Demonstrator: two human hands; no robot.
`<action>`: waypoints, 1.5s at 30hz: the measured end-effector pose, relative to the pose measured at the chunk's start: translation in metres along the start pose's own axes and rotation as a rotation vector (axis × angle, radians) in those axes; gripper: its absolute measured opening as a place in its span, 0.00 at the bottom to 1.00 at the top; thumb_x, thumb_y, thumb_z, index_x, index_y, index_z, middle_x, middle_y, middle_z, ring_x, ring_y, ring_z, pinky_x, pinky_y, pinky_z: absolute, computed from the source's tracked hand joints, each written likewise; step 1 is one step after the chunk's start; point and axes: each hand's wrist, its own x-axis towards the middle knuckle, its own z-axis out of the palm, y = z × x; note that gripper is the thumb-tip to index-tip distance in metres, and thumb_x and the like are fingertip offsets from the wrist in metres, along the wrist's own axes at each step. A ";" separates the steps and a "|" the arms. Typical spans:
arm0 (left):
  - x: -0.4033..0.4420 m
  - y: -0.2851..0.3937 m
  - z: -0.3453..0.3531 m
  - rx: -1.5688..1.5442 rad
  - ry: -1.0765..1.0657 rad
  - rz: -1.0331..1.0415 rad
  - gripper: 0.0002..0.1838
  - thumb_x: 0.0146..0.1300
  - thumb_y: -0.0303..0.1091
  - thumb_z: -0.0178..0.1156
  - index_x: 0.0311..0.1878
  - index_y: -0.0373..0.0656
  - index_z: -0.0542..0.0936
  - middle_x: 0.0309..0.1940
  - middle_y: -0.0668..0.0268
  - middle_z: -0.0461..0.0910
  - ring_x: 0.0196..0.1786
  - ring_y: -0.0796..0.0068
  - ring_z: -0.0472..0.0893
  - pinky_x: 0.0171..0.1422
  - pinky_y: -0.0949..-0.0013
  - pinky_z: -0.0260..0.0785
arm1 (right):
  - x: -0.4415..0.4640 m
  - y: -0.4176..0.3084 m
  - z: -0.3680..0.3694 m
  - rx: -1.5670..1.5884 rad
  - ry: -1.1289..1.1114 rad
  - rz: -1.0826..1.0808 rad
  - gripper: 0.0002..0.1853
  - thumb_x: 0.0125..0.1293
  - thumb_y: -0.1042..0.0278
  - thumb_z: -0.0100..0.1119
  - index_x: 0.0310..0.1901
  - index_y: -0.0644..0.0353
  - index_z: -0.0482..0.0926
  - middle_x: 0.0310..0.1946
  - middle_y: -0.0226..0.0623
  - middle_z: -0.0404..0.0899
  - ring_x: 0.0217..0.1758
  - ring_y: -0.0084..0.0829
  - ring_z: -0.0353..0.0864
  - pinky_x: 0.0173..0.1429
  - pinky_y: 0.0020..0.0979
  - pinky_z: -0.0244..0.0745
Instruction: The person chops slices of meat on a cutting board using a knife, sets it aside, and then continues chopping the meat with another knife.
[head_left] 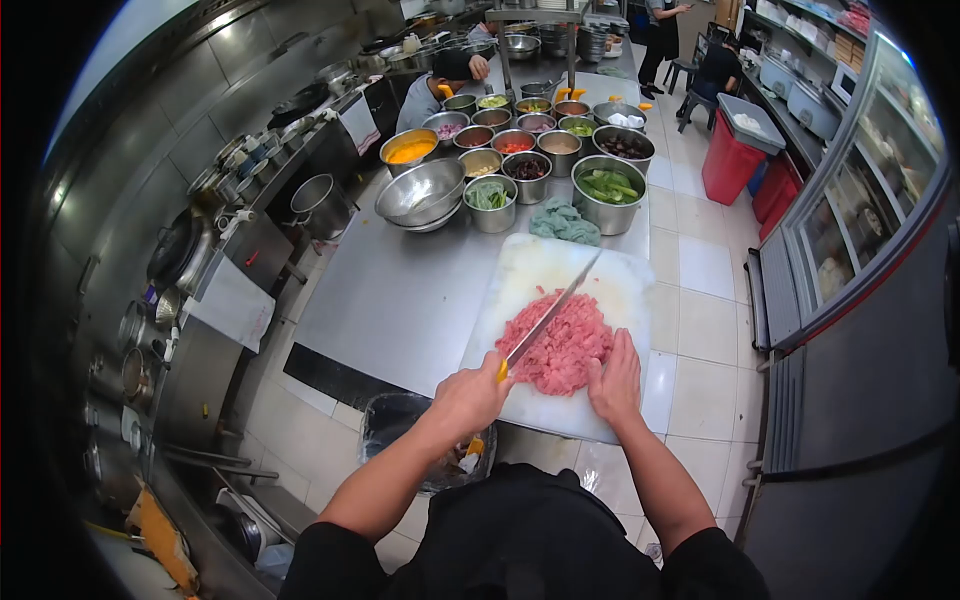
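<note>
A heap of chopped pink raw meat lies on a white cutting board at the table's near end. My left hand is closed round the yellow handle of a kitchen knife. Its long blade slants across the heap, tip pointing away and to the right. Against the heap's right edge rests my right hand, fingers extended and nothing gripped. A crumpled green cloth sits just past the board's far edge.
Several metal pots of ingredients, among them one with green vegetables, crowd beyond the board. Stacked metal bowls stand at left. A bin is below the near edge. Someone bends at the far left. A glass-door fridge flanks the right.
</note>
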 end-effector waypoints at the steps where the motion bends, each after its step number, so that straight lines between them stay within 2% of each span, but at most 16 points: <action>1: -0.003 0.006 0.002 -0.039 0.037 -0.001 0.20 0.76 0.48 0.53 0.57 0.40 0.67 0.41 0.42 0.85 0.47 0.38 0.84 0.53 0.40 0.74 | -0.001 0.001 0.001 0.008 -0.001 0.009 0.41 0.74 0.47 0.52 0.76 0.72 0.54 0.76 0.63 0.55 0.78 0.60 0.56 0.81 0.52 0.50; 2: -0.005 0.010 0.005 -0.081 0.075 0.000 0.20 0.76 0.48 0.53 0.56 0.40 0.67 0.42 0.42 0.85 0.47 0.38 0.84 0.53 0.40 0.74 | -0.001 0.001 -0.001 0.014 0.000 0.016 0.42 0.74 0.47 0.52 0.76 0.72 0.53 0.76 0.63 0.55 0.78 0.60 0.56 0.81 0.52 0.50; 5: 0.024 -0.014 0.052 0.027 -0.051 0.015 0.20 0.75 0.48 0.53 0.56 0.41 0.67 0.39 0.42 0.85 0.46 0.36 0.84 0.52 0.39 0.74 | -0.002 -0.004 -0.003 0.019 -0.021 0.035 0.42 0.75 0.47 0.51 0.76 0.72 0.53 0.76 0.63 0.54 0.78 0.60 0.55 0.81 0.52 0.50; 8: 0.024 -0.013 0.035 0.049 -0.022 0.099 0.21 0.76 0.49 0.52 0.56 0.39 0.67 0.37 0.40 0.84 0.42 0.34 0.83 0.50 0.38 0.73 | 0.000 -0.003 -0.006 0.017 -0.014 0.033 0.42 0.75 0.47 0.51 0.77 0.72 0.53 0.76 0.63 0.54 0.78 0.60 0.55 0.81 0.52 0.50; 11: 0.002 0.014 -0.001 -0.005 -0.022 0.042 0.21 0.76 0.48 0.52 0.57 0.39 0.67 0.37 0.40 0.84 0.44 0.35 0.83 0.50 0.39 0.73 | -0.001 -0.003 -0.004 0.028 -0.015 0.028 0.42 0.75 0.47 0.51 0.77 0.72 0.52 0.76 0.63 0.54 0.78 0.60 0.55 0.81 0.52 0.50; 16: 0.026 -0.019 0.047 0.040 -0.042 0.044 0.19 0.77 0.48 0.51 0.55 0.41 0.68 0.36 0.41 0.85 0.44 0.35 0.84 0.50 0.39 0.73 | -0.001 -0.004 -0.006 0.040 -0.031 0.027 0.42 0.75 0.47 0.50 0.77 0.72 0.52 0.77 0.62 0.53 0.78 0.59 0.54 0.81 0.51 0.49; 20: 0.007 0.000 0.011 0.040 -0.041 0.045 0.19 0.77 0.48 0.51 0.54 0.40 0.67 0.37 0.41 0.85 0.45 0.35 0.84 0.50 0.39 0.73 | 0.001 -0.003 -0.006 0.026 -0.035 0.037 0.42 0.75 0.47 0.50 0.77 0.72 0.52 0.77 0.62 0.53 0.79 0.59 0.54 0.81 0.51 0.49; 23: 0.012 -0.012 0.036 0.015 -0.008 -0.006 0.19 0.77 0.48 0.51 0.54 0.40 0.68 0.38 0.41 0.85 0.46 0.36 0.84 0.51 0.39 0.73 | 0.002 -0.004 -0.006 0.034 -0.031 0.030 0.42 0.74 0.47 0.50 0.77 0.72 0.52 0.77 0.62 0.53 0.79 0.59 0.54 0.81 0.51 0.48; 25: 0.020 -0.024 0.044 0.059 -0.068 0.004 0.19 0.77 0.48 0.51 0.54 0.39 0.68 0.38 0.42 0.85 0.45 0.36 0.84 0.51 0.39 0.73 | -0.002 -0.004 -0.007 0.030 -0.043 0.026 0.42 0.74 0.47 0.50 0.77 0.72 0.52 0.76 0.62 0.54 0.78 0.59 0.54 0.81 0.51 0.48; 29: 0.004 -0.003 0.003 0.048 -0.049 0.018 0.19 0.77 0.48 0.51 0.54 0.40 0.68 0.39 0.42 0.85 0.46 0.37 0.84 0.52 0.40 0.73 | 0.002 -0.003 -0.005 0.021 -0.035 0.031 0.42 0.74 0.46 0.50 0.77 0.72 0.52 0.76 0.62 0.54 0.78 0.59 0.55 0.81 0.51 0.48; 32: 0.002 -0.003 0.020 -0.026 0.003 0.000 0.19 0.77 0.48 0.51 0.54 0.40 0.68 0.40 0.42 0.85 0.47 0.38 0.84 0.53 0.40 0.73 | 0.000 -0.003 -0.006 0.023 -0.032 0.021 0.42 0.74 0.46 0.50 0.77 0.72 0.53 0.76 0.61 0.55 0.78 0.59 0.55 0.81 0.52 0.49; 34: 0.012 -0.013 0.033 0.042 -0.087 -0.021 0.19 0.77 0.48 0.51 0.54 0.40 0.68 0.40 0.42 0.85 0.47 0.38 0.84 0.53 0.41 0.73 | -0.002 -0.003 -0.005 0.024 -0.038 0.018 0.42 0.74 0.46 0.51 0.77 0.72 0.53 0.76 0.61 0.55 0.78 0.59 0.55 0.81 0.51 0.49; 38: 0.002 0.001 0.003 0.090 -0.098 -0.015 0.19 0.77 0.48 0.51 0.55 0.40 0.68 0.41 0.42 0.85 0.48 0.39 0.84 0.53 0.41 0.74 | 0.000 -0.002 -0.004 0.017 -0.047 0.037 0.42 0.74 0.47 0.52 0.76 0.72 0.53 0.76 0.61 0.54 0.78 0.59 0.54 0.81 0.51 0.48; 41: 0.012 -0.012 0.027 0.038 -0.020 -0.014 0.19 0.77 0.48 0.51 0.56 0.40 0.68 0.41 0.43 0.85 0.48 0.40 0.85 0.53 0.42 0.74 | 0.002 -0.003 -0.006 0.019 -0.050 0.041 0.42 0.73 0.47 0.52 0.76 0.72 0.53 0.76 0.61 0.54 0.78 0.58 0.55 0.81 0.51 0.48; 45: 0.018 -0.014 0.020 0.115 -0.065 0.022 0.19 0.77 0.48 0.51 0.56 0.41 0.68 0.38 0.43 0.85 0.46 0.39 0.85 0.51 0.42 0.75 | 0.001 -0.004 -0.005 0.005 -0.045 0.033 0.42 0.73 0.47 0.53 0.77 0.71 0.53 0.77 0.60 0.54 0.78 0.58 0.55 0.81 0.51 0.48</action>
